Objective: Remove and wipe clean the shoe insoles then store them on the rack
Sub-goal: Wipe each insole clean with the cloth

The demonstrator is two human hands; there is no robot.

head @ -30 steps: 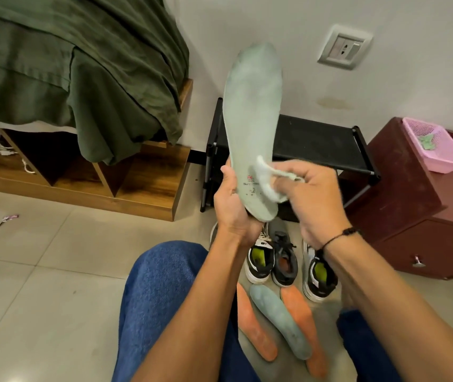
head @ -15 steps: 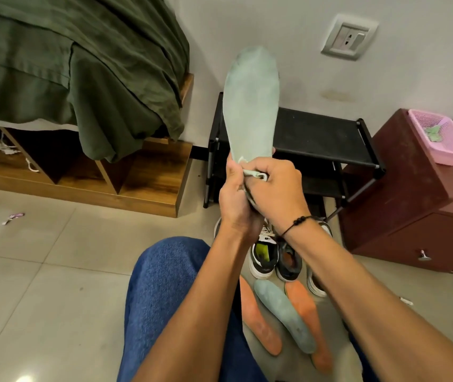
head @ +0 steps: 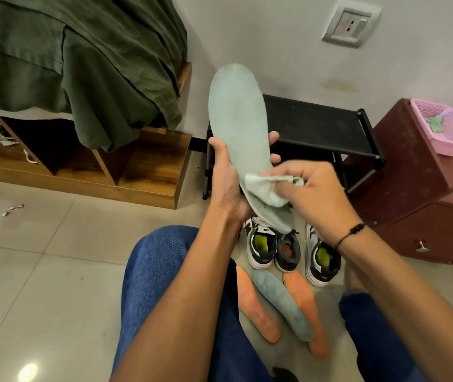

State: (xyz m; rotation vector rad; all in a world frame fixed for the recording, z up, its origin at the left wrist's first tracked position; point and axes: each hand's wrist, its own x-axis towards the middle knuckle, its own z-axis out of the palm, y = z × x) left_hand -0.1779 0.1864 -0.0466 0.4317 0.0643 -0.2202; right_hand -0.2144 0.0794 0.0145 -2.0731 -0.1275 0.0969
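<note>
With the rack (head: 313, 125) holding no insoles yet, the left hand (head: 228, 183) grips a pale green insole (head: 237, 125) upright before it, the right hand (head: 316, 194) pinches a cloth (head: 264, 186) against its heel, and three insoles (head: 280, 307) lie on the floor nearer the person.

The left hand (head: 226, 179) grips a pale green insole (head: 238, 125) near its heel, toe end up and tilted left. The right hand (head: 317, 197) presses a light cloth (head: 264, 186) against the insole's lower part. Behind stands a black rack (head: 313, 125). On the floor (head: 40, 271) below sit three shoes (head: 287, 249), and nearer lie two orange insoles (head: 257, 307) with a green one (head: 282, 307) between them. A pink basket (head: 445, 133) rests on a dark red cabinet (head: 407, 172) at right
</note>
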